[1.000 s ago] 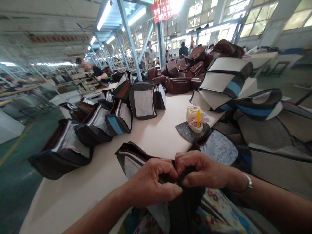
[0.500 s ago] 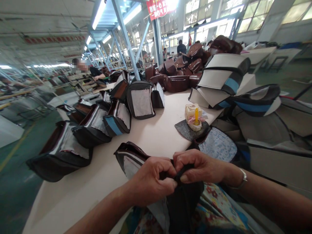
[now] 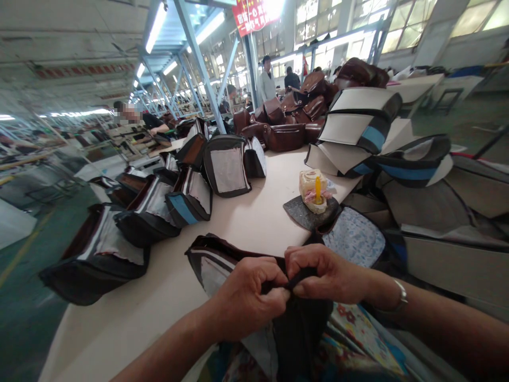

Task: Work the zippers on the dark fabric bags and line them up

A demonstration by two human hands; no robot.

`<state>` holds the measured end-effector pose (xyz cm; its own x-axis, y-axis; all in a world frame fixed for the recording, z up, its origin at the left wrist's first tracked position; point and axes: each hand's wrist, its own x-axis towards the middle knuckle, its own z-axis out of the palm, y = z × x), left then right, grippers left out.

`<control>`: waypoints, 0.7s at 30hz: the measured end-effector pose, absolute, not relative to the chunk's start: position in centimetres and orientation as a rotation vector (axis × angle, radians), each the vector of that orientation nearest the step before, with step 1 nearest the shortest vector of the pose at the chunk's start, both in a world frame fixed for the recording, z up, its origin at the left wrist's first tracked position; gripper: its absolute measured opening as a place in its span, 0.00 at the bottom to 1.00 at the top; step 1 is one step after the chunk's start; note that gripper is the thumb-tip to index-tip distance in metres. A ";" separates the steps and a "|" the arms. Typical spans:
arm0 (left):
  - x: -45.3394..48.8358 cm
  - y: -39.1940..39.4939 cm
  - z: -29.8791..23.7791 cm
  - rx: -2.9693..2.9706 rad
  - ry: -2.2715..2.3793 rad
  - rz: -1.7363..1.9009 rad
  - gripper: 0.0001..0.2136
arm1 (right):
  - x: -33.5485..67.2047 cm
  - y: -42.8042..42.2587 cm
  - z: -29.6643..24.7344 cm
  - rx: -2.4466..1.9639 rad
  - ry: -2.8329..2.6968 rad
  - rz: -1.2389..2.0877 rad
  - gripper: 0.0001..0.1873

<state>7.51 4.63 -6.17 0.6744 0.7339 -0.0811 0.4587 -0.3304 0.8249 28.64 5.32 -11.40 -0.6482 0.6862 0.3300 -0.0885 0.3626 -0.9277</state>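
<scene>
While both hands meet knuckle to knuckle at the near edge of the table (image 3: 258, 223), the left hand (image 3: 246, 302) and the right hand (image 3: 330, 276) are each curled tight, thumb against forefinger, pinching one dark seam of the inside-out black bag (image 3: 207, 262). The bag lies directly under and ahead of them. Its long axis runs from its grey-lined end, on the table at the far left of the hands, back to the near right, where the dark cloth drops over the table edge toward the lap. Neither hand is nearer, since both grip the same spot.

Bare tabletop lies open just beyond the hands. To the left a row of turned-out bags (image 3: 99, 254) lines the table's left edge. To the right, near the right hand, sits a blue patterned cloth piece (image 3: 353, 239). Just beyond it is a pale block with a yellow tip (image 3: 316, 191) on a dark pad. Stacked white-and-blue panels (image 3: 361, 127) crowd the right side, and brown leather bags (image 3: 286, 135) stand at the far end.
</scene>
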 end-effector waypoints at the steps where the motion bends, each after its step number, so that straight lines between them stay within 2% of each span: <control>1: 7.5 4.5 -6.3 2.036 0.915 0.402 0.06 | 28.8 5.2 -11.3 -0.529 -1.908 1.319 0.07; 7: 7.5 3.9 -7.2 2.344 0.813 0.535 0.08 | 29.4 4.5 -10.5 -0.697 -1.988 1.154 0.07; 9: 7.5 3.8 -7.4 2.380 0.824 0.537 0.08 | 29.1 4.4 -10.5 -0.686 -2.031 1.023 0.05; 11: 7.5 3.7 -7.4 2.381 0.842 0.526 0.08 | 28.6 4.3 -10.6 -0.635 -2.067 0.855 0.07; 19: 6.3 4.8 -5.8 1.909 0.809 0.297 0.07 | 28.9 2.7 -9.7 -0.482 -2.421 0.171 0.08; 21: 6.1 5.2 -5.6 1.784 0.791 0.265 0.13 | 29.2 2.3 -9.5 -0.491 -2.513 0.057 0.09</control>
